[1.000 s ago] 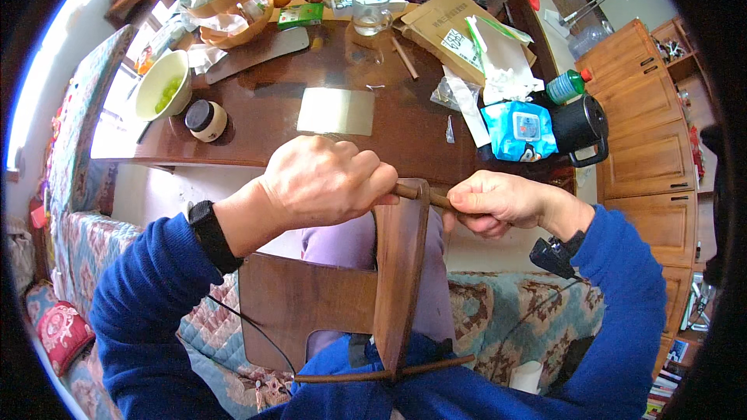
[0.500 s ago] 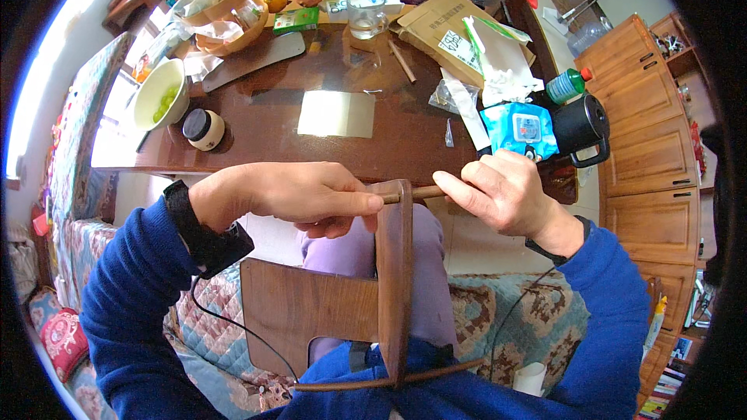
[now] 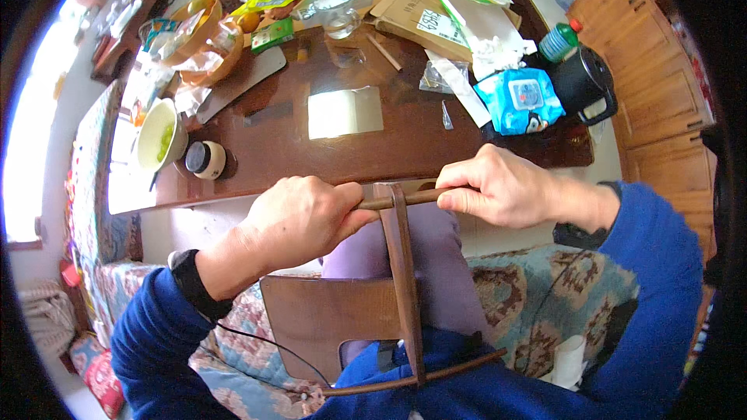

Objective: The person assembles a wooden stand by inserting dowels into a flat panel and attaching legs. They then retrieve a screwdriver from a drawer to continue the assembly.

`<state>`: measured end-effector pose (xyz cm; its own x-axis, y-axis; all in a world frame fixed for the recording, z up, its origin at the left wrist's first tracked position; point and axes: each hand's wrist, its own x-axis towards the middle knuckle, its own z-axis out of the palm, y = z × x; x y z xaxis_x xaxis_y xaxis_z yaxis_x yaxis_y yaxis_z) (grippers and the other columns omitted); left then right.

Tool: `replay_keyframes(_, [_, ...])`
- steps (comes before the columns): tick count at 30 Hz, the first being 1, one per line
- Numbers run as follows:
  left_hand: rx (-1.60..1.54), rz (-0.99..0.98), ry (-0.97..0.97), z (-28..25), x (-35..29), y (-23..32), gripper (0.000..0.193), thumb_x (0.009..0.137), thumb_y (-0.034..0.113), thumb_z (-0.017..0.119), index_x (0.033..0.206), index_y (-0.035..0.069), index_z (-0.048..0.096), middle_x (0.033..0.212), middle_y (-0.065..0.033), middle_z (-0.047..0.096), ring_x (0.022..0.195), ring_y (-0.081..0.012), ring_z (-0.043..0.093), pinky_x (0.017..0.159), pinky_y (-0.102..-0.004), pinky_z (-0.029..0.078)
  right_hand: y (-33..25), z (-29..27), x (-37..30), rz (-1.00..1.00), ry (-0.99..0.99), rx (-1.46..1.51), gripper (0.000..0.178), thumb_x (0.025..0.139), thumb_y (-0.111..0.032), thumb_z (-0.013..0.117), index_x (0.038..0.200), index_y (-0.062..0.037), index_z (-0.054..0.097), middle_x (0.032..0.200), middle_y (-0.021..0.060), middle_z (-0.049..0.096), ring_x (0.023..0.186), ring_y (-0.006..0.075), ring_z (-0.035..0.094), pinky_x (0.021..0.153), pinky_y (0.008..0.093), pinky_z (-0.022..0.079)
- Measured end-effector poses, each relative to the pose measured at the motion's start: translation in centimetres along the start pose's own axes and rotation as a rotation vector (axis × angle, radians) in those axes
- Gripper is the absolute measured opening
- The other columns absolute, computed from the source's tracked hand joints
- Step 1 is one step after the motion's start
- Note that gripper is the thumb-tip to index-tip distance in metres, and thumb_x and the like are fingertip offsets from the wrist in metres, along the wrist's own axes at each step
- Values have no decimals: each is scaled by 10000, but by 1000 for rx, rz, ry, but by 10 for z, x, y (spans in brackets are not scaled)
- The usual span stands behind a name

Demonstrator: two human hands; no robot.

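A thin wooden rod [image 3: 420, 197] lies roughly level over my lap, at the table's near edge. My left hand [image 3: 299, 214] is closed round its left part, thumb along it. With thumb and fingers, my right hand [image 3: 506, 190] grips the right part. Between the hands, the rod meets the upper end of a long brown wooden bar [image 3: 406, 288]; whether it passes through is unclear. The bar slants down to a lower wooden rod [image 3: 459, 371] against my waist. Left of the bar is a flat wooden panel [image 3: 311, 319] with a rounded cut-out.
On the dark table [image 3: 264, 163] are a dark-lidded jar [image 3: 206, 159], a bowl [image 3: 175, 136] of green fruit, blue wipes [image 3: 520, 103], a black kettle [image 3: 583, 85], a green bottle [image 3: 560, 40], a cardboard package [image 3: 424, 12] and a glass mug [image 3: 340, 23]. A patterned sofa [image 3: 529, 288] lies behind.
My left hand has turned, knuckles up, and closed round the rod. My right hand has gone from an extended index finger to a thumb-and-finger grip. The view has tilted.
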<state>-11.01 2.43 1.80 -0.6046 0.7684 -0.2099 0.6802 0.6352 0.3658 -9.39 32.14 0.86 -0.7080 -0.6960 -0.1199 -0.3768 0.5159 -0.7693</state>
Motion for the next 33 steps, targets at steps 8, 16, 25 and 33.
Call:
replay_keyframes(8, [405,286,355,6,9,-3,278,883,348,697,812,127,544,672,-40,544,600,-230,635,500,-373,498,21,-4,4,580,-668,1201,484,1079,-463,479,1138,0,605,556,-92,270,414,45,218,406,257,172])
replay_keyframes(16, [-27,67,278,7,-4,-4,244,934,280,700,877,59,613,737,-149,626,664,-350,659,580,-438,518,35,-40,-6,520,134,935,739,1051,-645,338,1253,6,623,795,85,701,628,133,676,532,222,485])
replay_keyframes(25, [-1130,-308,467,9,-50,-64,733,1089,596,239,1172,17,681,840,-60,708,690,-106,649,609,-247,491,52,-8,-54,416,490,700,496,1106,-446,407,1173,-34,675,830,33,686,691,90,639,594,211,466])
replay_keyframes(33, [-1280,-300,1031,18,-97,-87,646,1111,528,269,1130,28,677,780,-25,647,651,-95,607,608,-220,494,6,-11,-42,84,668,-25,306,1042,-262,592,1146,15,673,883,62,636,783,136,606,710,269,481])
